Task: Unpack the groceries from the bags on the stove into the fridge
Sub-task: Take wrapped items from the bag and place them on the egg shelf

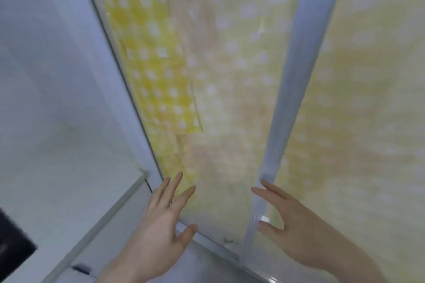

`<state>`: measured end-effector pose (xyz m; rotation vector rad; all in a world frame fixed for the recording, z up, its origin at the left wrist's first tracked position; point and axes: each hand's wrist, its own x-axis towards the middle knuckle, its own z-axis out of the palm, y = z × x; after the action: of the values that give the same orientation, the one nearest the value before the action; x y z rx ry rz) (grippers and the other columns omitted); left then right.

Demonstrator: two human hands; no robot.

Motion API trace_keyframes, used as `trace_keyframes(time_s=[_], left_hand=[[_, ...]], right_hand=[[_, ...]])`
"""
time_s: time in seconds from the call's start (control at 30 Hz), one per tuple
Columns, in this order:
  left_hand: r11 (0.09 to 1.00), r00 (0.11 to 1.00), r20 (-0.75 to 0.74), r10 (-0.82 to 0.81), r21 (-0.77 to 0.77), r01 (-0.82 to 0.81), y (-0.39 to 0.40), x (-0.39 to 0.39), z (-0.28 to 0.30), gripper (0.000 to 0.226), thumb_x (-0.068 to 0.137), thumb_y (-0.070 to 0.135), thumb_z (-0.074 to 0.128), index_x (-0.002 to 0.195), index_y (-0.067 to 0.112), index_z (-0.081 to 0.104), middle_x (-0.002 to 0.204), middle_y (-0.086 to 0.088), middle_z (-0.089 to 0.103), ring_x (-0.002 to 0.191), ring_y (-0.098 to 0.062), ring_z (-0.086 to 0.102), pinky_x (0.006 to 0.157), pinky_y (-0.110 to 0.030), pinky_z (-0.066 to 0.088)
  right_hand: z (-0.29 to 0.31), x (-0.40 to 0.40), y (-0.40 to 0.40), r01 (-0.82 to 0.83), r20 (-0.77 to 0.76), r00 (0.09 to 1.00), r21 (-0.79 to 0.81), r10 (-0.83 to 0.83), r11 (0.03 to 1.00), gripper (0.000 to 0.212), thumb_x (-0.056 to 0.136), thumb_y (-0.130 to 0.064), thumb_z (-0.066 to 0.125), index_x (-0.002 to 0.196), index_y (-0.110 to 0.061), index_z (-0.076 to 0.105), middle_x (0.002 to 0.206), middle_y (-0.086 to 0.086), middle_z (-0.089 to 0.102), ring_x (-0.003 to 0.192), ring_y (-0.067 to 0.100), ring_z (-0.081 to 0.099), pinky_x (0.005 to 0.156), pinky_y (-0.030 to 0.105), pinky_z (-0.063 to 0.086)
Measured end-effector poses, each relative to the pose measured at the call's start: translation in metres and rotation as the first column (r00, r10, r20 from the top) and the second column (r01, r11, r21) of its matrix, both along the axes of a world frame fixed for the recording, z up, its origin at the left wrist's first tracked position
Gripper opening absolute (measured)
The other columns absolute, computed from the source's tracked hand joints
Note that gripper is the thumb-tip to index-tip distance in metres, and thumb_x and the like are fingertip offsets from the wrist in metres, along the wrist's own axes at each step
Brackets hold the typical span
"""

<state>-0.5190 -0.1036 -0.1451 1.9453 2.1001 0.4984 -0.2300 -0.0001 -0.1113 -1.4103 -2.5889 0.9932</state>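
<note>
The view is blurred and tilted. A large flat surface [230, 76] covered in a yellow pattern with white dots fills most of the frame; whether it belongs to the fridge I cannot tell. A pale grey vertical strip [296, 80] runs down it. My left hand [163, 220] reaches toward its lower left edge, fingers spread and holding nothing. My right hand [292, 225] is beside the strip's lower end, fingers apart and empty. No bags or groceries are in view.
A white wall or panel [50, 76] stands on the left, with a grey frame edge [128, 89] between it and the patterned surface. A pale ledge [110, 211] runs diagonally below. A dark object [13, 246] sits at the lower left corner.
</note>
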Motion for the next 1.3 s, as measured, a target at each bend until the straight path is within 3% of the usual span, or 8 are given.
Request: trace_keyframes(time_s=[0.23,0.43,0.6,0.73,0.9,1.0,1.13,1.3], left_hand=[[0.934,0.938,-0.030,0.344,0.113,-0.339,-0.114,-0.117,0.000,0.078,0.088,0.064,0.055,0.156,0.050,0.018,0.164,0.027,-0.023,0.155,-0.006,-0.021,0.129,-0.037,0.005],[0.848,0.851,-0.049,0.523,0.134,-0.513,-0.208,-0.213,-0.014,0.080,0.078,0.073,0.048,0.152,0.044,0.040,0.170,0.019,0.001,0.159,-0.015,0.002,0.126,-0.046,0.020],[0.773,0.770,-0.078,0.634,0.090,-0.627,-0.268,-0.267,-0.017,0.080,0.081,0.071,0.050,0.154,0.050,0.026,0.167,0.022,-0.014,0.156,-0.008,-0.016,0.125,-0.031,-0.001],[0.708,0.709,-0.026,0.704,0.093,-0.700,-0.308,-0.297,-0.024,0.080,0.080,0.072,0.053,0.153,0.049,0.031,0.167,0.024,-0.009,0.156,-0.007,-0.011,0.125,-0.035,0.007],[0.597,0.601,0.018,0.799,0.089,-0.797,-0.348,-0.323,-0.051,0.080,0.074,0.074,0.050,0.149,0.047,0.044,0.168,0.025,0.004,0.157,-0.011,0.007,0.121,-0.045,0.025],[0.526,0.528,0.018,0.849,0.071,-0.847,-0.366,-0.333,-0.059,0.079,0.075,0.072,0.052,0.149,0.046,0.045,0.169,0.023,0.007,0.158,-0.013,0.010,0.121,-0.043,0.025],[0.403,0.403,0.013,0.915,0.033,-0.915,-0.377,-0.352,-0.055,0.080,0.076,0.071,0.051,0.152,0.046,0.040,0.168,0.023,0.000,0.158,-0.010,0.001,0.126,-0.041,0.018],[0.250,0.252,0.029,0.967,0.073,-0.966,-0.374,-0.376,-0.044,0.080,0.073,0.073,0.046,0.148,0.043,0.047,0.167,0.020,0.011,0.157,-0.013,0.011,0.124,-0.044,0.022]], right_hand=[[0.009,-0.153,-0.020,-0.342,-0.023,0.938,0.088,0.345,0.936,0.059,0.100,-0.057,0.054,0.147,-0.063,0.020,0.159,-0.041,-0.004,0.152,-0.007,0.014,0.122,0.021,0.021],[0.003,-0.278,-0.061,-0.490,-0.060,0.867,0.067,0.494,0.869,0.065,0.099,-0.057,0.056,0.155,-0.055,0.023,0.158,-0.044,-0.004,0.150,-0.010,0.015,0.122,0.022,0.020],[-0.008,-0.366,-0.097,-0.575,-0.077,0.811,0.075,0.579,0.815,0.059,0.099,-0.054,0.056,0.148,-0.062,0.025,0.152,-0.049,-0.001,0.145,-0.015,0.016,0.119,0.019,0.021],[-0.018,-0.429,-0.122,-0.666,-0.120,0.732,0.080,0.671,0.741,0.053,0.098,-0.052,0.059,0.138,-0.066,0.027,0.151,-0.049,0.005,0.144,-0.018,0.019,0.117,0.012,0.018],[-0.026,-0.496,-0.138,-0.765,-0.102,0.633,0.070,0.768,0.640,0.052,0.097,-0.054,0.059,0.138,-0.066,0.029,0.151,-0.050,0.006,0.140,-0.021,0.020,0.115,0.010,0.019],[-0.028,-0.537,-0.141,-0.810,-0.091,0.579,0.048,0.810,0.584,0.054,0.098,-0.053,0.057,0.145,-0.061,0.031,0.150,-0.051,0.005,0.138,-0.022,0.022,0.115,0.011,0.021],[-0.030,-0.595,-0.144,-0.877,-0.086,0.475,0.040,0.876,0.480,0.056,0.101,-0.050,0.056,0.151,-0.053,0.031,0.151,-0.047,0.006,0.137,-0.022,0.017,0.110,0.007,0.015],[-0.033,-0.670,-0.136,-0.935,-0.102,0.341,0.067,0.934,0.349,0.056,0.100,-0.051,0.058,0.150,-0.051,0.034,0.152,-0.044,0.010,0.140,-0.020,0.021,0.118,0.011,0.019]])
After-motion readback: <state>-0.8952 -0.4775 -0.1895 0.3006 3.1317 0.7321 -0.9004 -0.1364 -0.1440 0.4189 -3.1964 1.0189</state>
